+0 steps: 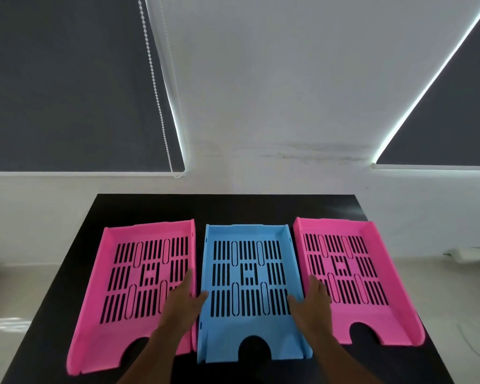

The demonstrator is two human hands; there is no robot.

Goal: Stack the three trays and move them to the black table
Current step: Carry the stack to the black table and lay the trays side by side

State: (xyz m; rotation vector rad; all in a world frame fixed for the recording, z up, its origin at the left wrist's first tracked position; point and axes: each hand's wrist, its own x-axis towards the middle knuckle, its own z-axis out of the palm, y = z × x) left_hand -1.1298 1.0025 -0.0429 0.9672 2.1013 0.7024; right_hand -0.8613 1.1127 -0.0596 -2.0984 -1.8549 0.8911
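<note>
Three slotted letter trays lie side by side on a black table (227,209). A pink tray (122,273) is at the left, a blue tray (247,273) in the middle and a second pink tray (372,275) at the right. My left hand (182,300) rests at the blue tray's left wall, thumb inside the tray and fingers over the left pink tray's edge. My right hand (312,303) mirrors it at the blue tray's right wall. Both hands have spread fingers and hug the blue tray's sides.
A white wall with two dark roller blinds (67,84) stands behind the table. A bead cord (155,90) hangs by the left blind. Pale floor shows on both sides of the table.
</note>
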